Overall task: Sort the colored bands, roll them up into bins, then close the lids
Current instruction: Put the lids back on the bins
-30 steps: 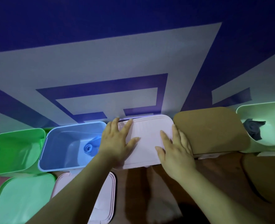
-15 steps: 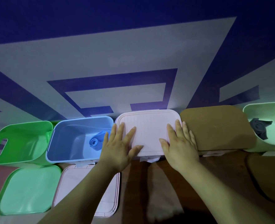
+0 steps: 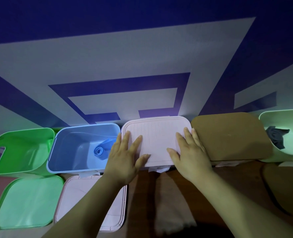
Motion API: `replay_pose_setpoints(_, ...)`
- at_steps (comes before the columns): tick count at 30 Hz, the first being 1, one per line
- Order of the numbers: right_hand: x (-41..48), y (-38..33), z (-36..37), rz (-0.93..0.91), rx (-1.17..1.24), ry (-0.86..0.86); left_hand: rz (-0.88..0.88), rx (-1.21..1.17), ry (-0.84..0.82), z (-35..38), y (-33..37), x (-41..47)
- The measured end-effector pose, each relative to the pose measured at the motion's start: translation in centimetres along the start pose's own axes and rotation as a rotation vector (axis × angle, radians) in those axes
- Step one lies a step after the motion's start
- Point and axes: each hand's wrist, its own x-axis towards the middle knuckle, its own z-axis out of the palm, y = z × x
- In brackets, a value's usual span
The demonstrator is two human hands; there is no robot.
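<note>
Both hands (image 3: 125, 158) flat on pink lid (image 3: 156, 136).

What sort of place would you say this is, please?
Probably an indoor sorting spot: plastic bins line a blue-and-white patterned wall, with loose lids lying on a brown wooden surface.

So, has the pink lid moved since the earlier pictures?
Yes, farther back: the pink lid now sticks out less beyond the brown lid.
</note>
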Motion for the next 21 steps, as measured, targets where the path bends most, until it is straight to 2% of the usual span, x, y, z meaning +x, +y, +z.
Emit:
replay_pose_setpoints(5,0.0,0.0,0.0,-0.016,0.076,0.035,-0.02,-0.039,0.001,-0.2,0.1,0.0)
replay_pose_setpoints(13,0.2,-0.2,0.8,-0.03,-0.086,-0.036,-0.006,0.134,-0.012,0.3,0.1,0.5)
replay_pose_setpoints(21,0.1,0.4,1.1,-0.045,-0.15,-0.033,0.0,0.182,-0.006,0.6,0.0,0.6)
